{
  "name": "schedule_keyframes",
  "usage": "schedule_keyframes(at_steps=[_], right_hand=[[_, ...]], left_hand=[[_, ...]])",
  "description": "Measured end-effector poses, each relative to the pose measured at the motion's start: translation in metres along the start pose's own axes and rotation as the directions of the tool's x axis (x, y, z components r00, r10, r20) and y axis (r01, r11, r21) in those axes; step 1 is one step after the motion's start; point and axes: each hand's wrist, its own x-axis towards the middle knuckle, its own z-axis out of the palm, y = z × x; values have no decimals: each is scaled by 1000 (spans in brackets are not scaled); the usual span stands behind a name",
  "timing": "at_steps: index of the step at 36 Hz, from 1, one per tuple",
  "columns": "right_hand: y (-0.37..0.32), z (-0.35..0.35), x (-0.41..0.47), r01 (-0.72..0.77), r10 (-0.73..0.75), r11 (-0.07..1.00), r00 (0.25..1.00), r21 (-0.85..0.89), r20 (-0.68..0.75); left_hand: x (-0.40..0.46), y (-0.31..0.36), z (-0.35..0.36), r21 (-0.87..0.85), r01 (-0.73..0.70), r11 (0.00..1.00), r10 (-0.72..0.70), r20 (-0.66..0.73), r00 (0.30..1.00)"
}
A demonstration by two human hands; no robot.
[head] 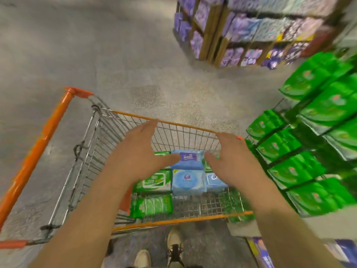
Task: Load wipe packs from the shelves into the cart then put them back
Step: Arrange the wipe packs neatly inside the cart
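I've got speckled grey floor [119, 60] ahead | wooden display rack [214, 41] of purple goods far right | darker square floor patch [147, 96] mid-aisle | even, soft light, heavy blur.

The cart [108, 132] is bare wire metal with orange rails, seemingly plastic-coated. The wipe packs [188, 181] inside it are glossy soft plastic film (as are the green packs [316, 194] shelved at right). The floor [116, 55] looks matt, speckled grey.

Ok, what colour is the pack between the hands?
Blue, with a purple label; the pack shows in the head view.
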Motion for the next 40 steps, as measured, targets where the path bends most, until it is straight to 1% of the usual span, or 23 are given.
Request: schedule_keyframes(at_steps=[5, 13, 17, 24, 30, 34, 38, 40], right_hand=[[8, -28, -37, -95, 95, 995, 990, -2, -104], [23, -77, -119, -287, 283, 958, 943, 4, -174], [44, -92, -158, -371, 368, 928, 906, 26, -208], [97, -104, -228, -464, 468, 882, 835, 86, -289], [148, -113, -310, -555, 574, 816, 742, 162, -347], [181, -116, -367, -598, 639, 767, 681, 232, -358], [217, -114, -419, -647, 687, 723, 635, 242, -354], [234, -114, -442, -657, 702, 708, 617, 259, -355]], left_hand=[[-3, 35, -9, -14, -146, 989, 147, 71, 987], [-23, 108, -13, -16, -359, 933, 358, 138, 923], [-34, 145, -4, -38, -463, 885, 462, 183, 868], [-70, 217, 23, 12, -626, 780, 606, 233, 760], [-121, 288, 60, 21, -735, 677, 712, 233, 662], [-159, 333, 87, -3, -777, 630, 754, 244, 610], [-195, 372, 113, -28, -813, 581, 789, 263, 555], [-212, 389, 125, -21, -824, 567, 795, 275, 540]])
